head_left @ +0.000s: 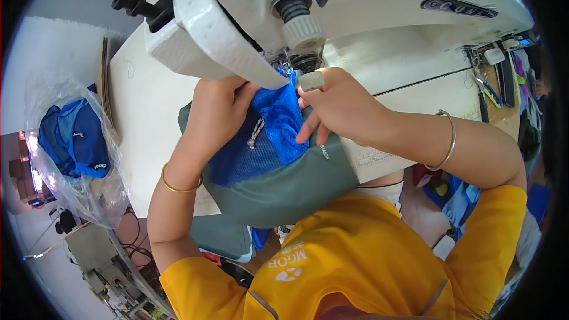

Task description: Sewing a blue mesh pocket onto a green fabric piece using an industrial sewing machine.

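Note:
At a white sewing machine, blue textured fabric with a knotted pale cord lies on a dark green-grey fabric piece under the head. My left hand has its fingers closed on the blue fabric's upper left, left of the presser foot. My right hand rests at the right side of the blue fabric, lower fingers apart and loosely bent; its upper fingertips are partly hidden by the machine's knob. The stitching point is mostly hidden.
A clear plastic bag of blue items lies at the left of the white table. Scissors and tools sit at the right. Blue pieces are below the table's right side, and grey metal equipment stands lower left.

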The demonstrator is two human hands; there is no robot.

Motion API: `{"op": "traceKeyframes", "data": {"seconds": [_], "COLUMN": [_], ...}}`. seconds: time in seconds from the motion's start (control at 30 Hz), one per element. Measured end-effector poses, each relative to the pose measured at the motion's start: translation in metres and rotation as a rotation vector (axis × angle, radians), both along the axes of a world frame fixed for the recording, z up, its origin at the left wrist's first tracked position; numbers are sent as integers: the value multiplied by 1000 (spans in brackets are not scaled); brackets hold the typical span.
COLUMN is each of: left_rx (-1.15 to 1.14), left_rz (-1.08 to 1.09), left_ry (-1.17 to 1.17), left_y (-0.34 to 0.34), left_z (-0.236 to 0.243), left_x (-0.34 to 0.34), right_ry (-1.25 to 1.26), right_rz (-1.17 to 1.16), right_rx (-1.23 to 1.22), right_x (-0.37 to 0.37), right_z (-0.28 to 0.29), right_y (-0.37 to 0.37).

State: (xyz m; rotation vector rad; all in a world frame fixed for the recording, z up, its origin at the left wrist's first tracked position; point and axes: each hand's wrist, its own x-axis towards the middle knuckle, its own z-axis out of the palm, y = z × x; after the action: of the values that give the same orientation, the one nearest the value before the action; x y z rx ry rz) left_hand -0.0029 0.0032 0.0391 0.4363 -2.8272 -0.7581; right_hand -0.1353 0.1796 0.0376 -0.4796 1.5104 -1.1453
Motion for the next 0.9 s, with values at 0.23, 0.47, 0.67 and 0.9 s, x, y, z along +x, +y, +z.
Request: {"op": "traceKeyframes", "data": {"seconds": [0.23, 0.47, 0.67, 0.9], "left_rx": [-166, -337, -312, -61], "left_rz": [-142, -337, -72, 119], "left_ry": [-247, 36, -187, -58], "left_y": [2, -4, -30, 4], "left_z": [9, -12, -6, -6], "left_x": [-6, -2, 2, -1], "right_ry": [-62, 194, 353, 323], "right_rz": [-168, -32, -16, -126], "right_rx": [46, -27, -43, -69], "right_x": [6, 6, 10, 18], "right_z": [-6, -16, -29, -38], "right_y": [-9, -3, -1, -1]}}
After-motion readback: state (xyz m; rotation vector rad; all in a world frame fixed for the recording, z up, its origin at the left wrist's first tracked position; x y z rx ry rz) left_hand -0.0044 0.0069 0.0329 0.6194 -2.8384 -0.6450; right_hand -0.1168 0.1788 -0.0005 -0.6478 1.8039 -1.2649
